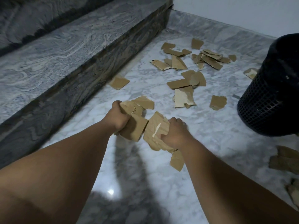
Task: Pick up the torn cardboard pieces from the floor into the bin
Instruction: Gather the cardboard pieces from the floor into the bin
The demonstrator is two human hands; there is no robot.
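- Well, we are looking down at a pale marble floor [210, 126], and both our bare arms are reaching out over it.
- Our left hand [120, 118] is clamping its curled fingers round a wad of torn cardboard [135, 126], lifted off the floor.
- Our right hand [174, 134] is gripping a second wad [154, 130], creased and crumpled.
- A flat piece [177, 160] is showing just under the right wrist. We cannot tell whether it is hanging from the wad or lying on the floor.
- The two hands are sitting close side by side, and the wads are meeting between them.
- Plenty of cardboard is lying ahead of us. There is a single piece [119, 82] just beside the dark stone step [64, 54] and a loose heap [187, 81] in the middle. A farther pile [210, 59] is lying toward the wall [242, 13], and a lone scrap [217, 102] is sitting nearer the bin.
- The black mesh bin [268, 94] is standing on the right, well apart from our hands. Its inside is not showing.
- A small scrap [250, 73] is lying just beside the bin's far side, partly hidden by it.
- More pieces [283, 159] are lying in shadow at the right edge, near us.
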